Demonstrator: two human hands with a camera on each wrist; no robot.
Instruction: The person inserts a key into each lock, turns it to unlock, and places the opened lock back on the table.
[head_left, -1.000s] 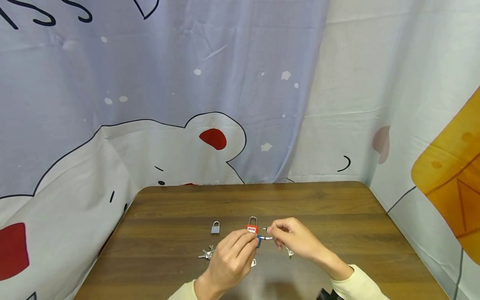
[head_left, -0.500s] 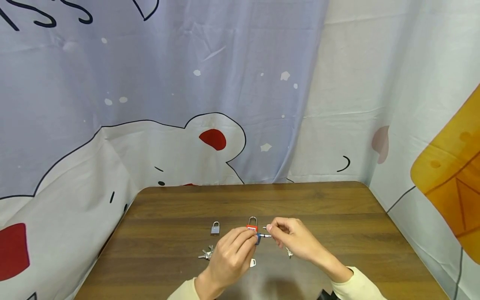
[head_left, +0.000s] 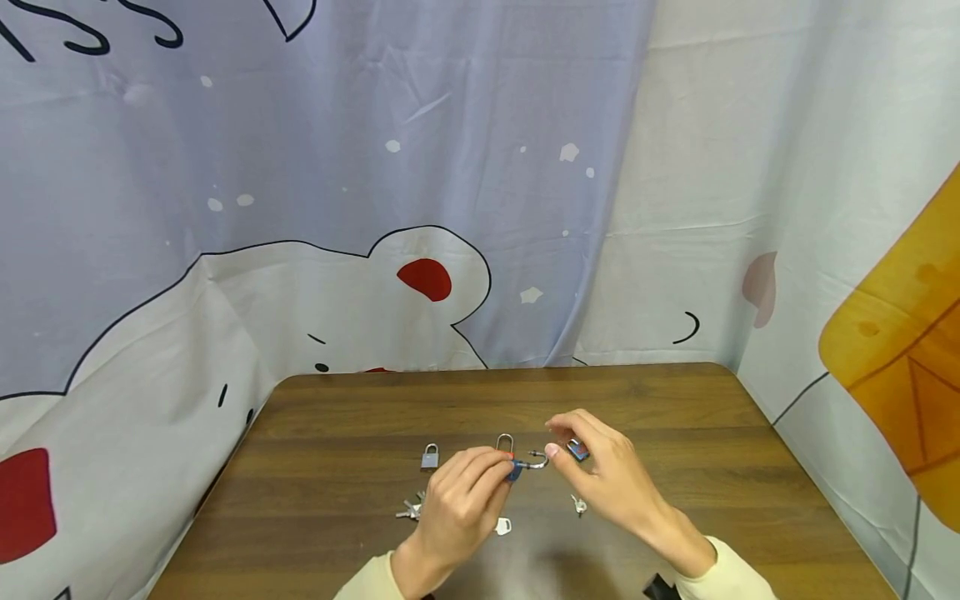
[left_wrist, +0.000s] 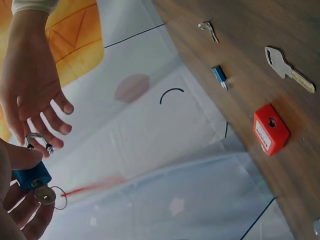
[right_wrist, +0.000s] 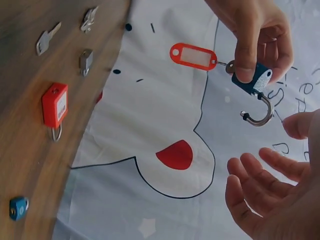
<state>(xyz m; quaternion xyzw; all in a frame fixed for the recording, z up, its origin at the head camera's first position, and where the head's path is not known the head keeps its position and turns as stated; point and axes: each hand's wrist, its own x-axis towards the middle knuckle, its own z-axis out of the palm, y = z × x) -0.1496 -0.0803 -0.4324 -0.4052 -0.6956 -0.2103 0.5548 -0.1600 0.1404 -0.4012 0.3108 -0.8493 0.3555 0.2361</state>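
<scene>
Above the wooden table [head_left: 337, 442], the blue padlock [right_wrist: 252, 80] was held up by the left hand [head_left: 465, 497], which pinched its body between thumb and fingers. The right hand [head_left: 611, 473] was near the shackle [right_wrist: 269, 112] but apart from it, its fingers loosely spread, and it held nothing. One end of the shackle stood free of the body, and a key [left_wrist: 45, 195] showed at the bottom, with a red tag [right_wrist: 196, 56] attached by a ring [left_wrist: 60, 198]. By my judgement, this padlock was rather light, yet hard and stiff, so a firm pinch was not likely to harm it. Its smooth metal shackle was probably slippery; the round bend seemed the best place to take hold of it, while the flat sides of the body suited the left hand's pinch.
</scene>
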